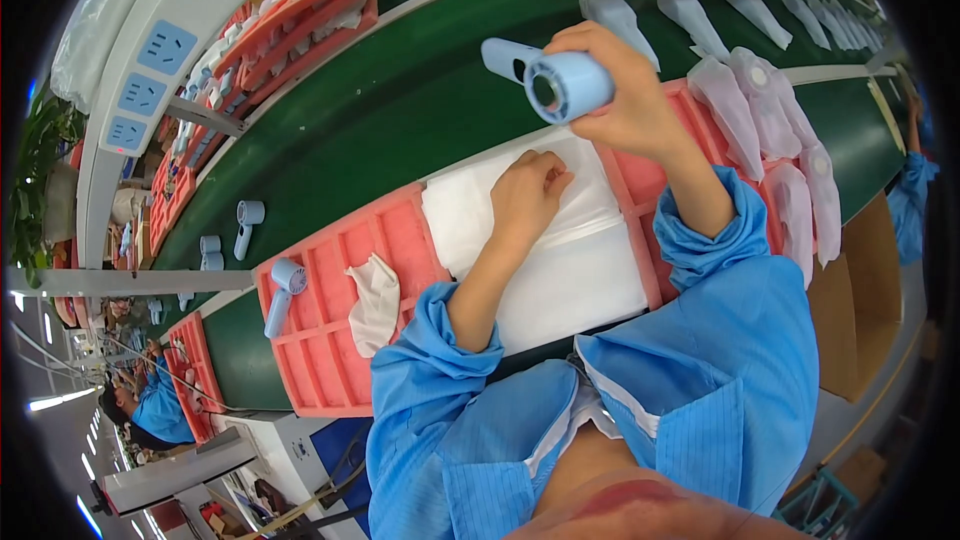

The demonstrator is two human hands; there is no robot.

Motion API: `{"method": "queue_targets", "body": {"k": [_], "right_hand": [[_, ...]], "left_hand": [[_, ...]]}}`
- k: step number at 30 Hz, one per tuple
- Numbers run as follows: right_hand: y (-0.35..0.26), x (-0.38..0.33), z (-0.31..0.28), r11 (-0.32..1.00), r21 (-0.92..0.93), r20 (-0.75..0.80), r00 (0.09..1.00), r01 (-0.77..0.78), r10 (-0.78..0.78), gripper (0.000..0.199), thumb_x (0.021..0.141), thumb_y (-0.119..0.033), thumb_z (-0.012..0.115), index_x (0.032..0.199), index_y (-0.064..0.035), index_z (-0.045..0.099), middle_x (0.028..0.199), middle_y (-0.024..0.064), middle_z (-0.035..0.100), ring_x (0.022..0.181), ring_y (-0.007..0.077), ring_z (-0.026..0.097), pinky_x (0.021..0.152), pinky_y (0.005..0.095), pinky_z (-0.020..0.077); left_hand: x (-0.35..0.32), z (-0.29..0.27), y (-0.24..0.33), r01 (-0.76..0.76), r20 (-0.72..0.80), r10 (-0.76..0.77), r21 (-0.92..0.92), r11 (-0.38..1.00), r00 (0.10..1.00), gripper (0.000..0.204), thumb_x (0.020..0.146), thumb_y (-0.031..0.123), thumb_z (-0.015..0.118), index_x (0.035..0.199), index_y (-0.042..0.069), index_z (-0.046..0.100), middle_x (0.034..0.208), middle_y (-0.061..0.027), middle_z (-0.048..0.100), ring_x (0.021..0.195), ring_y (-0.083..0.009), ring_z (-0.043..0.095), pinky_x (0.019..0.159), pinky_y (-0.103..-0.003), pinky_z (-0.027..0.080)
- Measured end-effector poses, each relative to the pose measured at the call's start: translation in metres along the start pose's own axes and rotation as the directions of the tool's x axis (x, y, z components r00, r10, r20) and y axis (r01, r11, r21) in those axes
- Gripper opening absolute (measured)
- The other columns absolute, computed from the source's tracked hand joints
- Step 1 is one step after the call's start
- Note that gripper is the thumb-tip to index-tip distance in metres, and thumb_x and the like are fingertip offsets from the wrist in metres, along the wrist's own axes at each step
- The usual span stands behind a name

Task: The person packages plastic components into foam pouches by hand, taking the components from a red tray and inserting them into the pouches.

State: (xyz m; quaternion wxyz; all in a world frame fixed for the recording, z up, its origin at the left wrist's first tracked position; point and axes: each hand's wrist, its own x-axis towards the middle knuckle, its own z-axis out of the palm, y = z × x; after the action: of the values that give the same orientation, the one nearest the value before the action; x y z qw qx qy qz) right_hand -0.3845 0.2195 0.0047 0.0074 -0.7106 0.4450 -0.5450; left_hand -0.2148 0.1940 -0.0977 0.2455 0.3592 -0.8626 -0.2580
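My right hand (630, 90) is raised above the green belt, wrapped round a light-blue handheld fan (572, 88). The fan's round open end faces down toward me and its handle points left. Below it, my left hand (530, 195) rests on a stack of white translucent plastic bags (575, 275). Its fingers are curled together at the bags' upper part; whether a bag edge is pinched between them is hidden. The stack lies between two pink foam trays. On the left pink tray (330, 285) sit another light-blue fan (287, 285) and a crumpled off-white cloth (375, 305).
Several bagged fans (760, 105) lie on the right pink tray (640, 190). More bagged ones line the far side of the green belt (400, 100). Unbagged fans (248, 225) stand at the left. A post with sockets (140, 90) rises at left; a cardboard box (860, 290) is at right.
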Motion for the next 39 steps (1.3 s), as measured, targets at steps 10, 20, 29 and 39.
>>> {"method": "queue_targets", "body": {"k": [10,20,29,39], "right_hand": [[-0.004,0.001,-0.065,0.956,0.214,0.253,0.957,-0.2,0.143,0.053,0.056,-0.008,0.071,0.107,-0.0046,0.059,0.101,0.0057,0.061,0.093,0.0183,0.058,0.083,0.0287,0.0455],[-0.023,-0.005,0.01,0.96,0.237,0.33,0.942,-0.147,0.063,0.06,0.056,-0.001,0.07,0.115,-0.0026,0.058,0.104,0.0109,0.054,0.094,0.0235,0.056,0.082,0.0309,0.045],[-0.029,-0.013,0.029,0.999,-0.01,0.152,0.987,-0.045,0.046,0.073,0.059,0.01,0.07,0.128,-0.004,0.053,0.108,0.0137,0.049,0.096,0.0284,0.054,0.08,0.0329,0.0476],[-0.021,-0.018,0.037,0.974,-0.077,0.04,0.975,-0.215,0.218,0.072,0.068,-0.008,0.075,0.133,0.0002,0.045,0.109,0.0152,0.048,0.094,0.0299,0.056,0.075,0.0341,0.0506]], "left_hand": [[0.006,-0.077,-0.002,0.136,0.01,-0.206,-0.779,0.612,0.979,0.01,0.088,0.013,0.068,0.088,0.003,0.063,0.077,0.0007,0.062,0.066,-0.0084,0.055,0.059,-0.024,0.044],[-0.009,-0.1,0.037,-0.121,-0.131,-0.224,-0.991,0.058,0.966,0.013,0.095,0.015,0.058,0.103,0.004,0.057,0.089,0.0002,0.062,0.08,-0.0084,0.056,0.075,-0.025,0.045],[-0.023,-0.069,0.05,-0.396,-0.554,0.224,-0.212,0.893,0.802,0.01,0.084,0.001,0.066,0.093,0.001,0.066,0.086,-0.007,0.062,0.076,-0.0155,0.06,0.068,-0.026,0.045],[-0.013,-0.082,0.045,-0.363,-0.5,0.212,-0.226,0.904,0.839,0.049,0.071,-0.004,0.073,0.117,0.005,0.06,0.104,-0.0112,0.059,0.088,-0.0195,0.06,0.071,-0.027,0.047]]}}
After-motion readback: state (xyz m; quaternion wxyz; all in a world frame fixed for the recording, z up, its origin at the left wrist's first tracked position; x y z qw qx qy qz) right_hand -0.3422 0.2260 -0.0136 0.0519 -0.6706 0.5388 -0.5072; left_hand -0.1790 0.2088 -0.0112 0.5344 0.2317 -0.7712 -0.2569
